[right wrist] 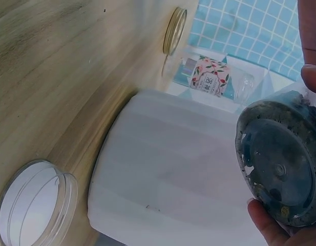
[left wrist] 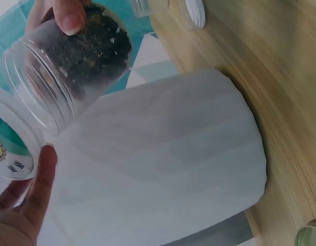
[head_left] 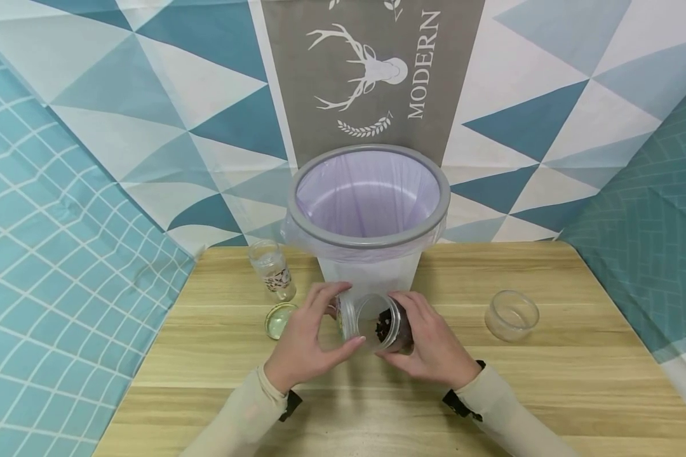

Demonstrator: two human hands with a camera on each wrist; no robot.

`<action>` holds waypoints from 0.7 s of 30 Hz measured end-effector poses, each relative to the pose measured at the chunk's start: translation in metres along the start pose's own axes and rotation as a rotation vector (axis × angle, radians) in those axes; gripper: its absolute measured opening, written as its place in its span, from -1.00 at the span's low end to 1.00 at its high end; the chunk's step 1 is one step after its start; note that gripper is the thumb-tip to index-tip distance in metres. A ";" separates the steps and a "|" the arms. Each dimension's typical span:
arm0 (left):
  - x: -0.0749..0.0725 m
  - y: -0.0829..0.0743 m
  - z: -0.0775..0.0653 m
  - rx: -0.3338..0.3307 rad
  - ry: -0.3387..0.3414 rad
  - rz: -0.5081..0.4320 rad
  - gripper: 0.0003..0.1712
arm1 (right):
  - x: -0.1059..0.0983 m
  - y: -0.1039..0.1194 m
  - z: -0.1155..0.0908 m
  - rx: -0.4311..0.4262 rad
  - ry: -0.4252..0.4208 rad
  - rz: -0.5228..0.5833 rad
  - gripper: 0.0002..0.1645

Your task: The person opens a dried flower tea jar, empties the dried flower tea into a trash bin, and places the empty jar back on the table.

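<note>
In the head view my left hand (head_left: 304, 346) pinches a clear round lid (head_left: 349, 317), its fingers over the top edge and its thumb at the front. A printed label with green and a cartoon shows on this lid (left wrist: 12, 148) in the left wrist view. My right hand (head_left: 434, 349) grips a clear jar (head_left: 399, 327) tipped sideways, its open mouth facing the lid. Dark, dry, tea-like bits (left wrist: 99, 54) lie in the jar's bottom part. Lid and jar mouth are very close; whether they touch I cannot tell. The jar's base (right wrist: 280, 164) faces the right wrist camera.
Behind my hands a white bin (head_left: 371, 273) with a grey rim and lilac liner stands on the wooden table (head_left: 549, 393). To its left are a clear bottle (head_left: 275, 273) with a floral label and a gold-rimmed lid (head_left: 278, 320). A shallow clear round container (head_left: 512, 315) sits on the right.
</note>
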State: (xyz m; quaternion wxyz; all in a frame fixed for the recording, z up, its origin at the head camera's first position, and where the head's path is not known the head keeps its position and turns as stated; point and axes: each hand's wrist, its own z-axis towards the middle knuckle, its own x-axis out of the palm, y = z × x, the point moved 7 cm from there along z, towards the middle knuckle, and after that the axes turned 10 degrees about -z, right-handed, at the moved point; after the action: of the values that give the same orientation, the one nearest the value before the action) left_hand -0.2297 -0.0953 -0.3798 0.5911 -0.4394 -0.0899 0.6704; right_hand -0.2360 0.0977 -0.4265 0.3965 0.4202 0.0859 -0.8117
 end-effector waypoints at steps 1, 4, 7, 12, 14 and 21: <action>-0.002 0.000 -0.001 0.012 -0.006 -0.007 -0.14 | 0.000 0.000 0.000 0.004 0.000 0.005 0.19; -0.010 -0.001 -0.004 0.050 -0.033 -0.047 -0.12 | -0.001 -0.002 0.001 0.015 0.000 0.020 0.19; -0.018 0.001 -0.008 0.077 -0.068 -0.083 -0.09 | -0.002 -0.003 0.001 0.028 0.002 0.032 0.19; -0.037 0.008 -0.017 0.099 -0.139 -0.100 -0.10 | -0.004 -0.004 0.001 0.044 0.000 0.050 0.19; -0.046 0.012 -0.021 0.102 -0.177 -0.106 -0.09 | -0.005 -0.004 0.001 0.046 -0.003 0.057 0.20; -0.079 0.024 -0.034 0.150 -0.333 -0.172 -0.03 | -0.008 -0.004 0.001 0.068 -0.005 0.066 0.23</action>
State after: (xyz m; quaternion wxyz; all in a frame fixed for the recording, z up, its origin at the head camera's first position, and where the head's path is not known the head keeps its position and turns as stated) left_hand -0.2302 -0.1844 -0.3776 0.6542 -0.2680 -0.1733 0.6857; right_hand -0.2368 0.1045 -0.4209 0.4086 0.4340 0.0434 -0.8018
